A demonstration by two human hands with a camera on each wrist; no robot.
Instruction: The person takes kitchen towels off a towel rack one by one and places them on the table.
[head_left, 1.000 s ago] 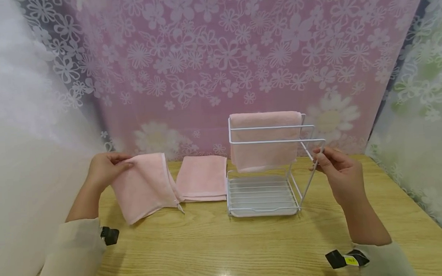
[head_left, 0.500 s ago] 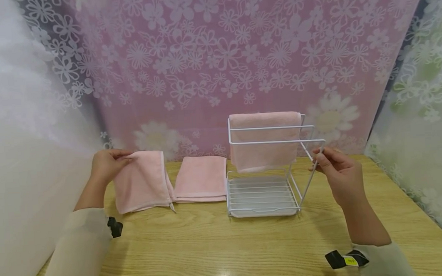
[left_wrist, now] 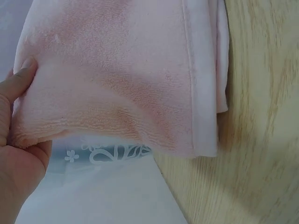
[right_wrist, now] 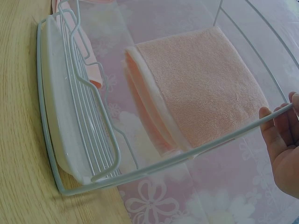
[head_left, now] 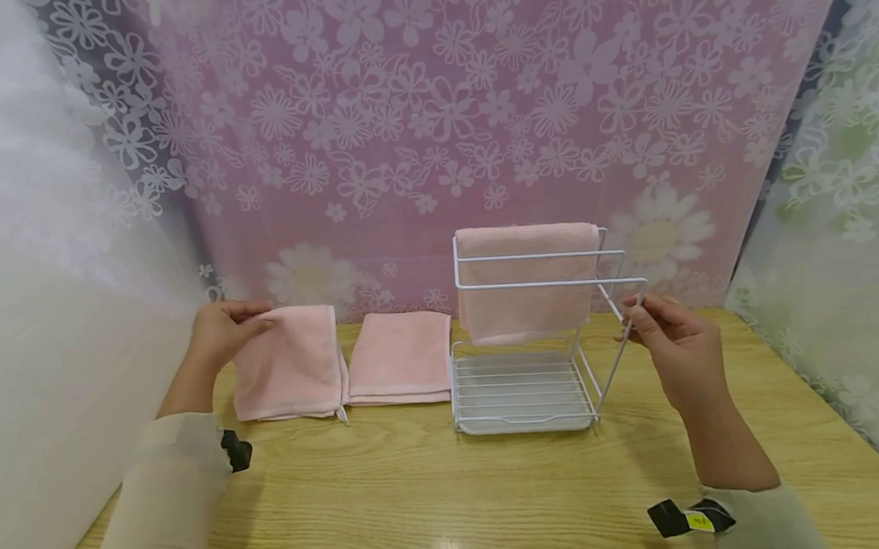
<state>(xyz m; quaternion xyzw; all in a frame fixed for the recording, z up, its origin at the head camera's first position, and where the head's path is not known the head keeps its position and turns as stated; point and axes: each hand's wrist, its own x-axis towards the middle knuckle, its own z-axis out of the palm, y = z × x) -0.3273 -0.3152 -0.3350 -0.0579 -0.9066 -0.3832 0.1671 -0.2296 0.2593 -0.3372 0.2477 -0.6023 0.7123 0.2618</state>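
My left hand (head_left: 222,337) pinches the upper left corner of a folded pink towel (head_left: 291,365), whose lower edge lies on or close to the table. In the left wrist view the thumb lies on the towel (left_wrist: 117,79) and the other fingers are behind it. My right hand (head_left: 682,349) grips the slanting right post of a white wire rack (head_left: 552,283). Over the rack's back bar hangs another pink towel (head_left: 526,303), also seen in the right wrist view as a folded towel (right_wrist: 201,84). A third folded towel (head_left: 401,355) lies flat just left of the rack.
The rack's wire shelf sits over a white tray (head_left: 522,423) at its base. Under everything is a wood-grain table (head_left: 391,493). A pink flowered curtain (head_left: 403,144) stands behind, with pale sheets at both sides.
My left hand has moved slightly right with its towel, which now hangs straighter and has its lower edge nearer level. The right hand and the rack have stayed put.
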